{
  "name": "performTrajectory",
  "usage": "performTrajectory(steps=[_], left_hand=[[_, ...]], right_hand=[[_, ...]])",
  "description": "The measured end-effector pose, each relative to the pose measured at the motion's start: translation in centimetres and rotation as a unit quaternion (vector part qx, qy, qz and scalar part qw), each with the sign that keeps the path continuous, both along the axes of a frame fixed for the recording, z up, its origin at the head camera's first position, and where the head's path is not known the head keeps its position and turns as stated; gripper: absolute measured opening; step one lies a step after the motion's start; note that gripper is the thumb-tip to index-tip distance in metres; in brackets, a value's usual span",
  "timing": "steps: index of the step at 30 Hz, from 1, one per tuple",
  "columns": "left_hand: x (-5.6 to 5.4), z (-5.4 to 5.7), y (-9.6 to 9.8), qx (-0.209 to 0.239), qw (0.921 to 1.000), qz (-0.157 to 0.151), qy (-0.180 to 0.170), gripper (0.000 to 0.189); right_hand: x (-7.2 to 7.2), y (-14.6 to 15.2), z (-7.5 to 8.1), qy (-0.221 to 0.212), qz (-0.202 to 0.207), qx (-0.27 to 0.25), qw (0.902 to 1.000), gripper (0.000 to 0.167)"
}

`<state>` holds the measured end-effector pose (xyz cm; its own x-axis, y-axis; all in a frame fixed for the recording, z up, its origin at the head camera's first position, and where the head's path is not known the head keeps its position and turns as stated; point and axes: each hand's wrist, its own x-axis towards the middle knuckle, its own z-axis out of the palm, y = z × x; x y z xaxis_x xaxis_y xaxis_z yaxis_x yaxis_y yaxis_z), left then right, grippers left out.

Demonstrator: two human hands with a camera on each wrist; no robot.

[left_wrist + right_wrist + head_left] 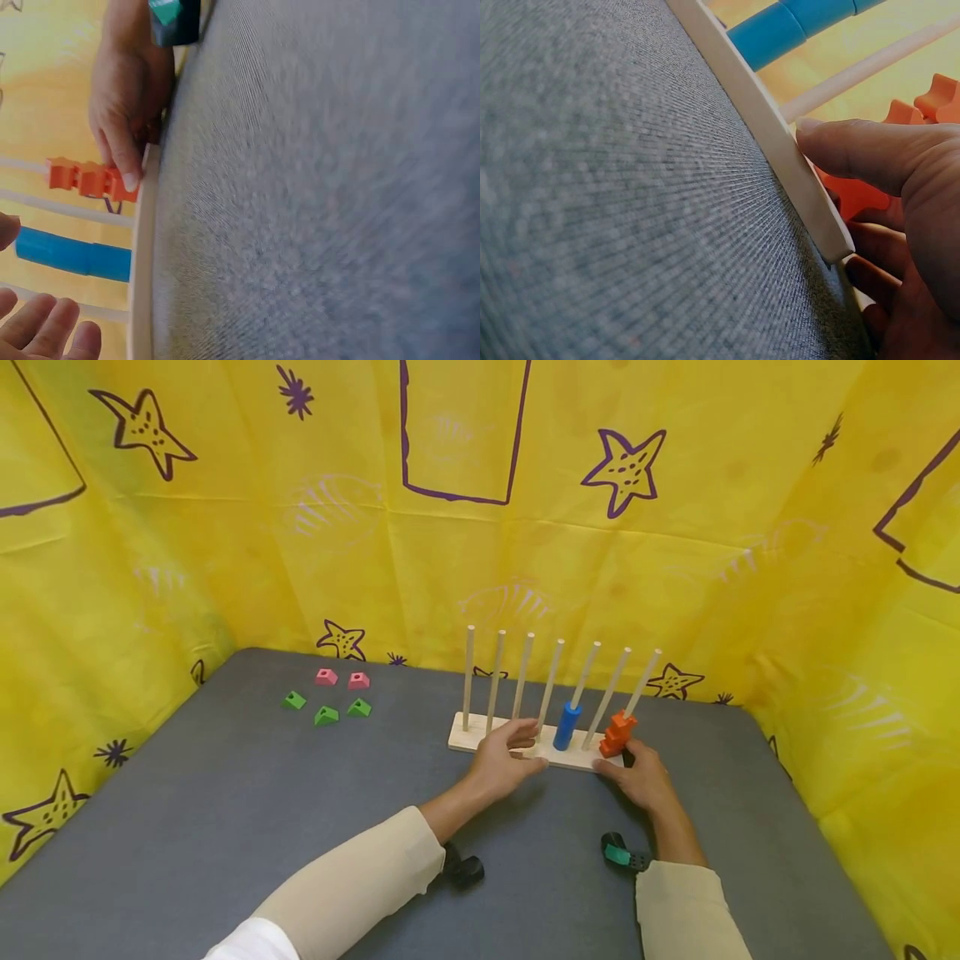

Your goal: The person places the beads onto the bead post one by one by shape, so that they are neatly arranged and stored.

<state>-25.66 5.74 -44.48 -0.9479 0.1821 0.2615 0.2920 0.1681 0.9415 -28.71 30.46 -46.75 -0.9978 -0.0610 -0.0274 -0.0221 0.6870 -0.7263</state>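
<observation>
**Yellow patterned cloth point(442, 560) behind a grey table point(225, 827); wooden board point(577, 758) gripped at one end**

In the head view, the board is set right of centre toward the rear of the table, and seven upright pegs point(468, 677) are borne by it. Blue pieces point(567, 727) are stacked on the fifth peg from the left, orange pieces point(617, 735) on the seventh. The board's right end is gripped by the right hand point(645, 774), just beside the orange stack. The left hand point(504, 760) is held wide before the middle pegs, fingers and thumb apart. Two pink blocks point(326, 677) and three green blocks point(326, 717) are scattered well apart from the board, at the left.

In the left wrist view, the blue stack is seen between the left thumb and fingers; whether it is touched cannot be told.

In the right wrist view, the right thumb is laid on the board's edge, with the fingers curled behind its end.
</observation>
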Motion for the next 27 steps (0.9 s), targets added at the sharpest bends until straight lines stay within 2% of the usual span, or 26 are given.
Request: performTrajectory(steps=[3, 6, 7, 10, 11, 16, 27], left_hand=[[1.5, 1.6, -0.6, 0.036, 0.9991, -0.018, -0.014, 0.052], [2.3, 2.2, -1.4, 0.060, 0.9976, -0.033, -0.011, 0.050], [2.4, 2.3, -1.7, 0.064, 0.9972, -0.036, -0.012, 0.050], [2.0, 1.7, -3.1, 0.060, 0.9976, -0.033, 0.010, 0.049], [2.0, 1.9, -3.6, 0.057, 0.9978, -0.030, 0.015, 0.048], [1.8, 2.8, -6.7, 0.060, 0.9972, 0.001, 0.045, 0.043], [1.6, 4.2, -14.8, 0.034, 0.9930, 0.096, 0.060, 0.039]], right_hand=[[0.0, 0.0, 0.0, 0.000, 0.000, 0.000, 1.0000, 0.064], [0.0, 0.1, -0.1, 0.000, 0.000, -0.003, 1.0000, 0.063], [0.0, 0.1, -0.1, 0.000, 0.000, -0.003, 1.0000, 0.063], [0.0, 0.1, -0.1, -0.001, -0.002, -0.005, 1.0000, 0.063], [0.0, 0.1, -0.2, -0.001, -0.003, -0.006, 1.0000, 0.063], [0.0, 0.1, -0.3, 0.005, -0.003, -0.002, 1.0000, 0.062], [0.0, -0.1, -0.1, 0.011, 0.003, 0.008, 0.9999, 0.061]])
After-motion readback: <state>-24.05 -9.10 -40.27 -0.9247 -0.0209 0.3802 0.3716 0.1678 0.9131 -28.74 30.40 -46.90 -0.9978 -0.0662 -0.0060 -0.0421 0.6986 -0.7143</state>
